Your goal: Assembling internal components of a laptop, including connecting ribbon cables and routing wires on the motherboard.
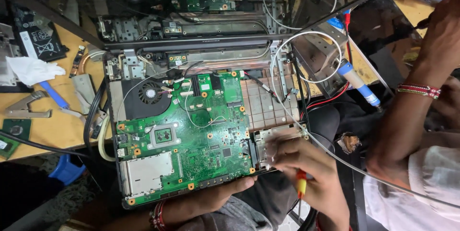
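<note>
An opened laptop base lies in front of me with its green motherboard [191,135] bare, a black fan [149,93] at its upper left and a silver card slot [146,171] at its lower left. My left hand [211,195] grips the near edge of the laptop from below. My right hand [306,171] hovers, blurred, over the right side of the base by a grey bracket [268,137] and holds a screwdriver [301,183] with a red and yellow handle.
The laptop's lid frame [191,44] stands open behind the base. A soldering iron [357,82] with a blue grip and white cable lies at the right. Another person's arm [412,101] with a red wristband reaches in at right. White cloth [33,68], tools and a chip litter the wooden table [52,125] at left.
</note>
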